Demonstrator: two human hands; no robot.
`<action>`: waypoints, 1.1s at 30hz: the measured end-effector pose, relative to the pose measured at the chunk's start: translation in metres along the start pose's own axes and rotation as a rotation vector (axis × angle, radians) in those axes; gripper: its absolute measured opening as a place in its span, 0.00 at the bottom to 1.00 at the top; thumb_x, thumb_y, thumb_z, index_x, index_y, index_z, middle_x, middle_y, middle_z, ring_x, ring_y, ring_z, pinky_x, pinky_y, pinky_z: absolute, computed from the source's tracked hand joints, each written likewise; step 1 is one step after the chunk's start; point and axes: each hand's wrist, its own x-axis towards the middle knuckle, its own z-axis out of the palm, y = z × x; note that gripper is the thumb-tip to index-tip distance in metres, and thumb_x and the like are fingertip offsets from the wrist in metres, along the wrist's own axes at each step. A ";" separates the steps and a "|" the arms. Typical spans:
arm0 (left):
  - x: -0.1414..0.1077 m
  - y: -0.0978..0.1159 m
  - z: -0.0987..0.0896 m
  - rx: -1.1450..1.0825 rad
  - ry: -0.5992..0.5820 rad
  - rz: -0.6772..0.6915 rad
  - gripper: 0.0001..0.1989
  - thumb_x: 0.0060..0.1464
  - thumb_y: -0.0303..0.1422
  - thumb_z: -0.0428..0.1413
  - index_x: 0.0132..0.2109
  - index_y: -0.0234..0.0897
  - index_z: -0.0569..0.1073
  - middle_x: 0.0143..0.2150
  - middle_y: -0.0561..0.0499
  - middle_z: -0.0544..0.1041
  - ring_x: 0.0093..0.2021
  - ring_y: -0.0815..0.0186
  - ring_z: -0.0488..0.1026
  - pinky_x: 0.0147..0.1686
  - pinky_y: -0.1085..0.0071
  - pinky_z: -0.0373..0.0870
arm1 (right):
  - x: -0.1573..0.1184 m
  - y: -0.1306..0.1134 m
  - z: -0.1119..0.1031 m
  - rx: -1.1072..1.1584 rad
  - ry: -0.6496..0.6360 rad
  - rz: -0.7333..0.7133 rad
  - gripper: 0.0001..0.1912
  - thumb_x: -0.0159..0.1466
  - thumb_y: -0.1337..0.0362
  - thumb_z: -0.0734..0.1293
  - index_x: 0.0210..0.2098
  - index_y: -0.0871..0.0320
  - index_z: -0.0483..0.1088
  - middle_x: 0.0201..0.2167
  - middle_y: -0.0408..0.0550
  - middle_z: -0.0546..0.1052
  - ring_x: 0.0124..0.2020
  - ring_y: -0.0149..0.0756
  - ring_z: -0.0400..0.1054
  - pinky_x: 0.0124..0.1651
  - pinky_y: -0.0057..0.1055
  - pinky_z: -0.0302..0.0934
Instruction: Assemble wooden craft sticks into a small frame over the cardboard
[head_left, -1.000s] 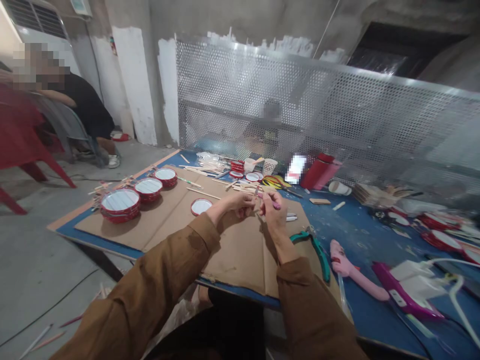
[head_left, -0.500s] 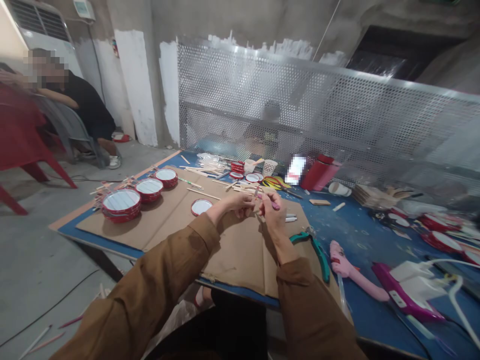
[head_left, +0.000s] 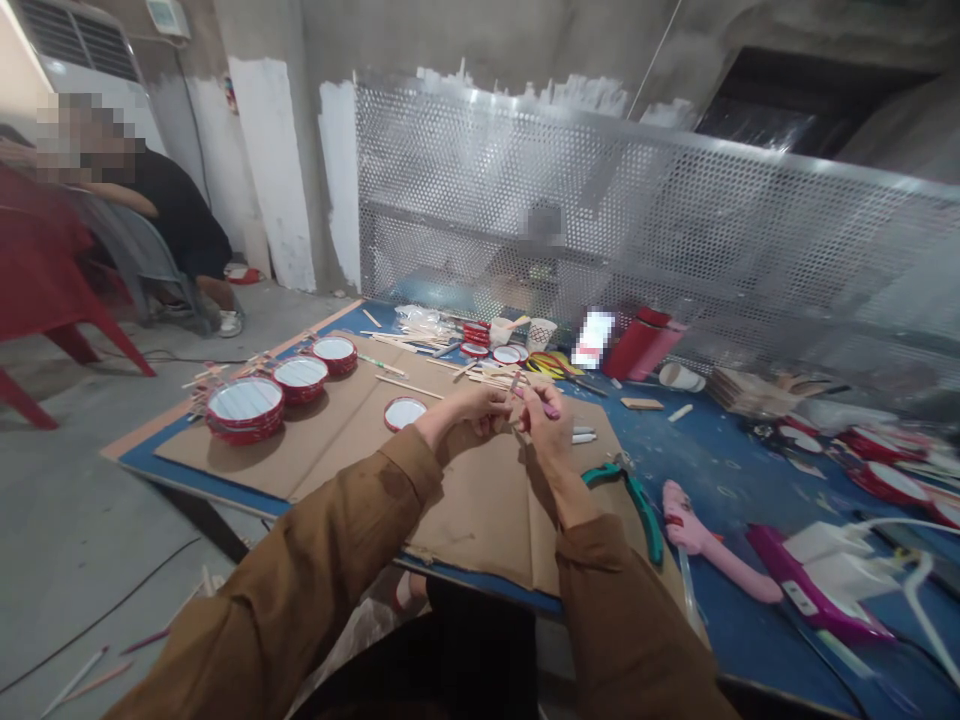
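Observation:
My left hand (head_left: pixel 465 415) and my right hand (head_left: pixel 544 420) meet above a cardboard sheet (head_left: pixel 480 520), fingers closed. The right one pinches a thin pink-purple stick (head_left: pixel 547 408). The left one seems to hold a small wooden stick (head_left: pixel 514 381) against it; the fingers hide most of it. Just left of my hands lies a white-faced red disc (head_left: pixel 405 413). Farther left stand a stacked red toy drum (head_left: pixel 244 402) and two smaller ones (head_left: pixel 300 378). White glue sticks (head_left: pixel 583 436) lie near my right hand, and green-handled pliers (head_left: pixel 634 510) lie below it.
The blue table (head_left: pixel 720 470) holds a pink glue gun (head_left: pixel 697 535), a purple glue gun (head_left: pixel 814 590), wooden sticks (head_left: pixel 409 340) and a red bottle (head_left: pixel 637 345). A perforated metal screen (head_left: pixel 600 220) stands behind it. A seated person (head_left: pixel 180 215) is at the left.
My hands keep nearly the same pose and hold the same sticks. The view has shifted only slightly.

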 end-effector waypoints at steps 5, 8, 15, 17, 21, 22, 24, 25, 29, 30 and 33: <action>-0.001 0.001 0.000 -0.011 0.007 -0.009 0.10 0.67 0.30 0.50 0.34 0.36 0.66 0.21 0.56 0.70 0.16 0.73 0.66 0.21 0.79 0.65 | 0.000 -0.001 -0.001 0.000 0.010 -0.005 0.19 0.58 0.45 0.70 0.29 0.55 0.68 0.14 0.35 0.68 0.12 0.26 0.60 0.16 0.22 0.55; -0.002 0.002 0.000 -0.015 0.017 -0.029 0.11 0.67 0.31 0.51 0.34 0.36 0.66 0.22 0.56 0.70 0.17 0.73 0.67 0.22 0.78 0.65 | 0.000 0.000 -0.001 0.001 0.013 -0.010 0.19 0.58 0.45 0.70 0.29 0.55 0.67 0.14 0.34 0.67 0.12 0.25 0.59 0.16 0.22 0.55; -0.001 0.001 0.001 -0.035 0.017 -0.022 0.11 0.68 0.32 0.50 0.35 0.36 0.66 0.21 0.56 0.70 0.16 0.74 0.66 0.20 0.79 0.64 | 0.000 -0.001 -0.001 0.005 0.028 0.010 0.18 0.58 0.47 0.70 0.28 0.55 0.67 0.14 0.34 0.67 0.12 0.25 0.58 0.15 0.21 0.54; 0.001 -0.001 0.001 -0.049 0.014 -0.027 0.11 0.68 0.32 0.51 0.35 0.36 0.66 0.21 0.56 0.70 0.16 0.73 0.66 0.20 0.78 0.65 | 0.000 -0.001 -0.001 0.025 0.040 0.022 0.18 0.57 0.47 0.70 0.29 0.55 0.68 0.14 0.34 0.68 0.12 0.25 0.59 0.16 0.21 0.55; 0.004 -0.004 0.000 -0.048 0.005 -0.024 0.12 0.68 0.34 0.52 0.34 0.36 0.66 0.21 0.56 0.70 0.16 0.73 0.66 0.20 0.79 0.65 | 0.001 -0.001 -0.001 0.055 0.045 0.021 0.18 0.57 0.47 0.71 0.30 0.55 0.68 0.15 0.34 0.68 0.12 0.25 0.60 0.16 0.21 0.55; 0.004 -0.004 0.000 -0.043 0.001 -0.022 0.12 0.69 0.34 0.51 0.35 0.36 0.66 0.21 0.56 0.69 0.16 0.73 0.67 0.20 0.79 0.65 | 0.001 -0.002 0.000 0.055 0.041 0.015 0.18 0.57 0.47 0.71 0.29 0.55 0.67 0.15 0.34 0.68 0.12 0.25 0.60 0.15 0.21 0.55; 0.003 -0.003 0.000 -0.032 0.007 -0.018 0.12 0.69 0.34 0.51 0.35 0.36 0.67 0.21 0.56 0.69 0.16 0.74 0.66 0.20 0.79 0.65 | 0.000 -0.002 0.000 0.047 0.028 -0.002 0.18 0.58 0.47 0.70 0.29 0.55 0.67 0.14 0.34 0.68 0.12 0.25 0.59 0.15 0.21 0.55; 0.002 -0.002 0.000 -0.025 0.013 -0.018 0.12 0.68 0.34 0.52 0.35 0.36 0.67 0.21 0.56 0.69 0.16 0.74 0.66 0.20 0.79 0.65 | 0.000 -0.003 0.000 0.042 0.021 -0.011 0.18 0.58 0.47 0.70 0.29 0.55 0.67 0.14 0.34 0.67 0.12 0.25 0.59 0.15 0.21 0.54; -0.002 0.003 0.001 -0.014 0.031 -0.031 0.11 0.67 0.34 0.53 0.34 0.35 0.68 0.21 0.56 0.70 0.16 0.73 0.66 0.20 0.79 0.64 | -0.002 -0.005 0.000 0.038 0.013 -0.029 0.17 0.59 0.48 0.70 0.28 0.55 0.67 0.14 0.33 0.66 0.12 0.25 0.58 0.16 0.22 0.54; -0.002 0.004 0.001 -0.017 0.030 -0.037 0.11 0.67 0.34 0.53 0.35 0.35 0.68 0.21 0.56 0.70 0.16 0.73 0.66 0.20 0.79 0.64 | -0.002 -0.005 0.000 0.033 0.014 -0.031 0.17 0.59 0.48 0.70 0.28 0.55 0.67 0.15 0.33 0.66 0.12 0.25 0.58 0.16 0.22 0.54; -0.002 0.004 0.002 -0.031 0.027 -0.048 0.10 0.68 0.32 0.50 0.36 0.36 0.68 0.21 0.56 0.70 0.16 0.73 0.67 0.20 0.78 0.65 | -0.002 -0.005 0.001 0.015 0.018 -0.034 0.17 0.59 0.49 0.70 0.28 0.55 0.67 0.15 0.34 0.66 0.13 0.24 0.58 0.16 0.22 0.53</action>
